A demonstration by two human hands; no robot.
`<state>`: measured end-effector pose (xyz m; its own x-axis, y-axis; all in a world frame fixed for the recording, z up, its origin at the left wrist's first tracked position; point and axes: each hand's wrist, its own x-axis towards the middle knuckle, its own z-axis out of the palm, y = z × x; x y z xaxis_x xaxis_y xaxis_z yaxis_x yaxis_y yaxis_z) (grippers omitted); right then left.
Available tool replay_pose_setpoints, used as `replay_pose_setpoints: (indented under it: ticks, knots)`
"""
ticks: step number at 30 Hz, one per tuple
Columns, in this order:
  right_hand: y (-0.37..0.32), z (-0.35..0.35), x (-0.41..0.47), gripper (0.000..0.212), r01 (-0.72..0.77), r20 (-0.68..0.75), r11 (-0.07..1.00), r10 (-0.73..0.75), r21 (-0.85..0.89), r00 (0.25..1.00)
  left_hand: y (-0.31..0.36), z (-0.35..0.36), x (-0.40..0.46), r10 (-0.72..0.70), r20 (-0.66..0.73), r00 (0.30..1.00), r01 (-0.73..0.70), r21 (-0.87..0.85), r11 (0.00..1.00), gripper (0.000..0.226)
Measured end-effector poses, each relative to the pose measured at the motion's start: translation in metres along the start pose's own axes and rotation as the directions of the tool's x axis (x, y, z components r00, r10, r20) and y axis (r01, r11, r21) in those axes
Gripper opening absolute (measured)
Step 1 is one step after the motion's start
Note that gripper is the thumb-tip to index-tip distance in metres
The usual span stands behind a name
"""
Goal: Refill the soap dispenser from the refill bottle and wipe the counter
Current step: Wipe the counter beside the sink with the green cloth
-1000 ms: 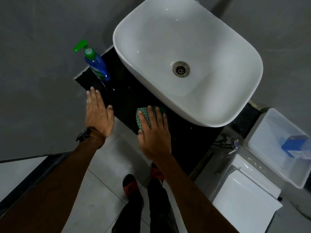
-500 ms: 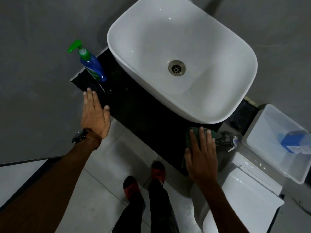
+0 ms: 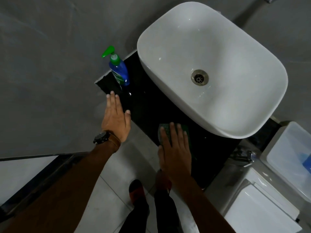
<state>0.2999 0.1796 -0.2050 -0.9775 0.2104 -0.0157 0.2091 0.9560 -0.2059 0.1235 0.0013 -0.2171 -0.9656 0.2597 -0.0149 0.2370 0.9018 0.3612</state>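
Right hand (image 3: 175, 148) is flat on the green cloth (image 3: 165, 132), fingers straight and spread, pressing it onto the black counter (image 3: 148, 105) at its front edge, just ahead of the white basin (image 3: 210, 64). The left hand (image 3: 116, 121) lies flat too, fingers together and straight, braced on the counter's front-left corner and gripping nothing. The soap dispenser (image 3: 118, 69) stands upright at the back-left corner, green pump on top, just beyond those left fingertips.

Wiping looks like the step in hand, and here is how to do it well: keep the whole palm over the cloth so it doesn't bunch, and run long overlapping passes along the front edge, then work back toward the basin's foot. There's a glint of wet on the counter in front of the dispenser (possibly spilled soap, hard to be sure), so that patch deserves a pass. Ease off near the bottle; a sweeping cloth could tip it. The left hand would have to lift for the corner beneath it to get wiped.
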Motion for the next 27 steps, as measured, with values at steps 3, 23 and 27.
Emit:
replay_pose_setpoints:
  ticks: [3,23,27]
  knots:
    - [-0.025,0.002,0.053,0.068,0.057,0.003,0.998,-0.057,0.019,0.998,-0.001,0.0,0.0,0.01,-0.005,1.0,-0.01,-0.003,1.0,0.065]
    - [-0.073,0.001,0.18,0.062,0.112,-0.012,0.992,-0.111,0.061,0.994,-0.001,-0.003,0.001,0.01,0.02,1.0,-0.011,0.021,1.0,0.064]
    - [-0.066,-0.001,0.152,0.062,0.11,0.006,0.993,-0.11,0.035,0.994,0.0,-0.004,0.002,-0.011,0.028,1.0,0.01,0.026,1.0,0.064]
